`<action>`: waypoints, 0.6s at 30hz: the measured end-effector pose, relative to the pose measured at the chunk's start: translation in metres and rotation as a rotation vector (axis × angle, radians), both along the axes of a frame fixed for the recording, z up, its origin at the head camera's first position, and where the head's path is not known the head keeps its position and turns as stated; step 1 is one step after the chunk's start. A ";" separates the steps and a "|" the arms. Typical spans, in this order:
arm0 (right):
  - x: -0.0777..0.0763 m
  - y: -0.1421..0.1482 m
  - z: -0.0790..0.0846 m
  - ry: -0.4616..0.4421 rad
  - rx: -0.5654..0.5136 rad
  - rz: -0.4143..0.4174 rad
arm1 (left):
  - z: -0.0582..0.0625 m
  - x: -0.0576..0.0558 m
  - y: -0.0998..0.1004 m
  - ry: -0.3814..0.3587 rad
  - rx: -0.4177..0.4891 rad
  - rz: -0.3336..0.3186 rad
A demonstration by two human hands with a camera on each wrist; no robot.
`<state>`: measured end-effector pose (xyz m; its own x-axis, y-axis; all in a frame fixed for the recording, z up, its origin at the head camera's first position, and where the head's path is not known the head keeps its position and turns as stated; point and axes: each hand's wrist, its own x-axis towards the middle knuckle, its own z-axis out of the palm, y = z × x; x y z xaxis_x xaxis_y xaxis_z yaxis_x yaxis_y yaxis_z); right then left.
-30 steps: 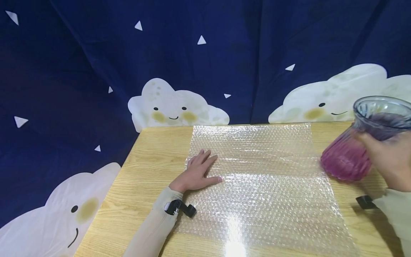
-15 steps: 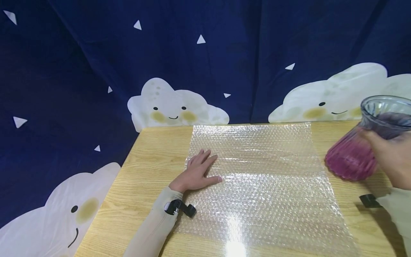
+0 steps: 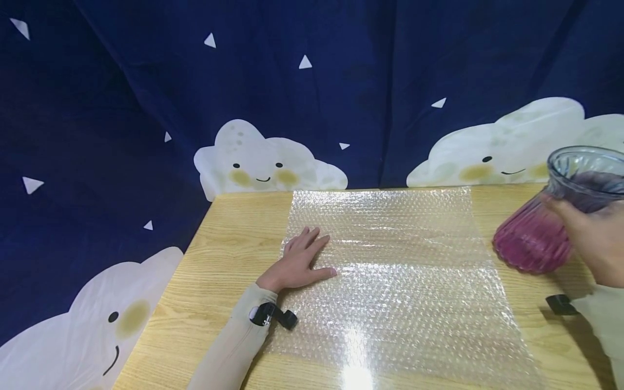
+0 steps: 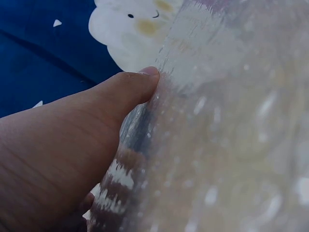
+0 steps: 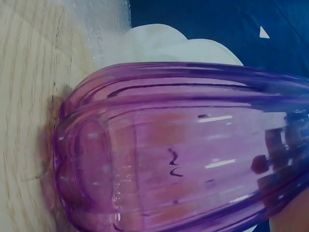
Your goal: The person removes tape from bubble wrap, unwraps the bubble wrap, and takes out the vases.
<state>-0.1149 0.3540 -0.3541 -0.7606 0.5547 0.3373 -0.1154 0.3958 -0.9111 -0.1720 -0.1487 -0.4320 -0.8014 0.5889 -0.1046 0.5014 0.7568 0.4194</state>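
Observation:
My left hand (image 3: 294,265) rests with spread fingers on the left part of a sheet of bubble wrap (image 3: 414,309). Close up in the left wrist view, the thumb (image 4: 111,99) lies along the wrap (image 4: 217,145). At the far right, my right hand (image 3: 597,241) grips a ribbed glass vase (image 3: 531,238) below its flared rim. Its colour runs from pink at the base to bluish at the neck. The right wrist view has the vase (image 5: 183,150) with its base at the wooden surface; whether it touches, I cannot tell. Most right-hand fingers are hidden or seen only through the glass.
The wrap lies flat on a light wooden table (image 3: 234,233), with bare wood along its left and right sides. Behind and to the left hangs a dark blue curtain (image 3: 292,92) printed with smiling clouds. A dark camera (image 3: 273,314) is worn on the left wrist.
The right hand and the vase have shifted slightly to the right since the earliest frame and have stayed about there since. My left hand and the bubble wrap have not moved.

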 end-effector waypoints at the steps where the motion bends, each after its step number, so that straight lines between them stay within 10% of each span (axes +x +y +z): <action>1: 0.000 0.000 0.000 0.001 0.007 0.001 | 0.000 0.000 0.000 -0.002 -0.001 0.001; 18: 0.006 0.015 -0.005 -0.060 0.109 0.082 | 0.003 0.000 0.002 -0.032 -0.044 0.010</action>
<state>-0.1087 0.3689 -0.3595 -0.8224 0.4527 0.3446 -0.0975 0.4845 -0.8693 -0.1722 -0.1470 -0.4294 -0.8029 0.5754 -0.1558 0.4807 0.7795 0.4015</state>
